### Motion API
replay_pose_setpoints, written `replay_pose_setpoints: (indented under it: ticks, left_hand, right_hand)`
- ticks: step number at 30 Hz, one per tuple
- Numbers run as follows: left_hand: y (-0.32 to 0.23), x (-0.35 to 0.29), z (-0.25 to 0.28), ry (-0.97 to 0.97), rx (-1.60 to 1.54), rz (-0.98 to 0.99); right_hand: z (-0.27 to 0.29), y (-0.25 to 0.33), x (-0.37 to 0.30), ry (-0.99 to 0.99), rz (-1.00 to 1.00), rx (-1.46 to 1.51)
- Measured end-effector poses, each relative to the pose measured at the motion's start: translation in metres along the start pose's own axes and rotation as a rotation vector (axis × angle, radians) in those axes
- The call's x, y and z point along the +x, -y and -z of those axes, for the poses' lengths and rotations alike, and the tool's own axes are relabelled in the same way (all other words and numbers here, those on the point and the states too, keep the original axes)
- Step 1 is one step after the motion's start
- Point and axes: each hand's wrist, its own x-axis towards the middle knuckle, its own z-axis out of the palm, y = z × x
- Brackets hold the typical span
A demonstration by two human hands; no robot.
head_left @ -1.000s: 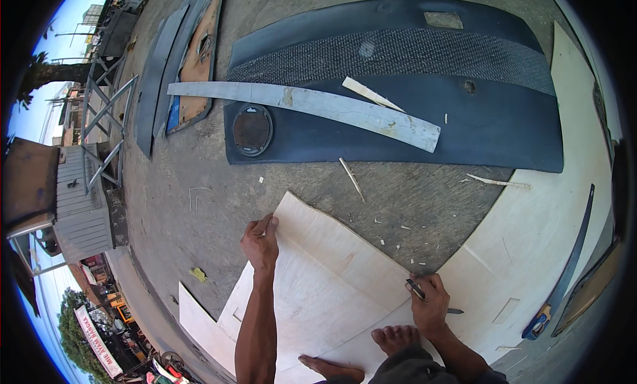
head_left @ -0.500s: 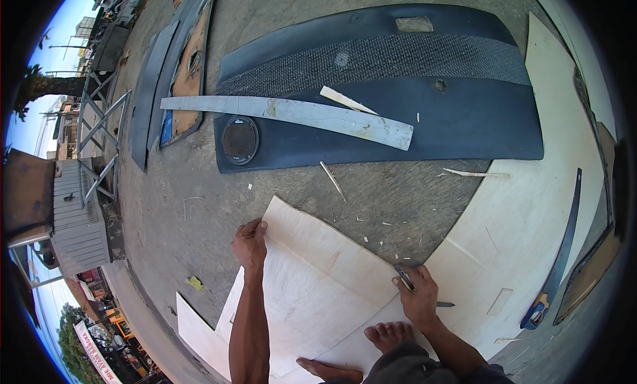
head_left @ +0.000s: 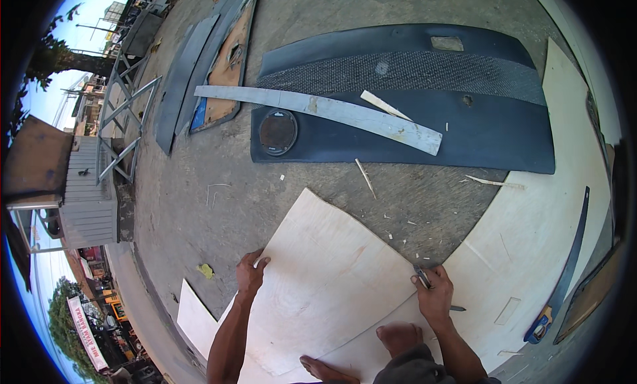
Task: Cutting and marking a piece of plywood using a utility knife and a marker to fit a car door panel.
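Note:
My left hand [head_left: 251, 271] is closed on the left edge of a pale plywood sheet [head_left: 325, 264], which lies in front of me with its far corner on the concrete. My right hand [head_left: 434, 294] rests near the sheet's right corner, its fingers wrapped around a slim dark cutter-like tool [head_left: 422, 276]. Just past the right side of that hand, a dark pointed tip [head_left: 458, 308] shows; whether it belongs to the held tool or is a separate pencil I cannot tell. My bare feet [head_left: 398, 337] are on the plywood.
A larger plywood sheet [head_left: 531, 231] spreads to the right, bearing a handsaw [head_left: 564, 271]. Ahead lies a dark padded panel [head_left: 491, 132] with a round speaker [head_left: 277, 132] and a long grey strip [head_left: 332, 110] on it. Wood splinters [head_left: 365, 178] and a leaf [head_left: 206, 271] lie on the concrete.
My left hand has slid along the sheet's left edge toward me. The right hand keeps its tool at the sheet's right corner. The whole view has turned slightly.

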Motion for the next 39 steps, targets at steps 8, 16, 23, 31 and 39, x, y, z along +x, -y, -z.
replay_pose_setpoints:
  ticks: [8,16,23,31,39]
  left_hand:
    - [0.188,-0.117,0.040,0.061,0.081,0.200]
    - [0.254,-0.149,0.017,-0.051,-0.149,0.302]
    - [0.259,-0.155,0.010,-0.172,-0.221,0.211]
    - [0.257,-0.164,0.008,-0.164,-0.246,0.215]
    - [0.258,-0.152,0.004,-0.162,-0.241,0.209]
  right_hand:
    - [-0.004,-0.008,0.001,-0.026,0.027,0.056]
    - [-0.002,-0.042,0.013,0.064,0.010,-0.034]
    - [-0.002,-0.030,0.017,0.031,0.013,-0.067]
    - [0.008,-0.056,0.022,0.064,0.085,-0.073]
    - [0.003,-0.028,0.011,0.060,0.103,-0.103]
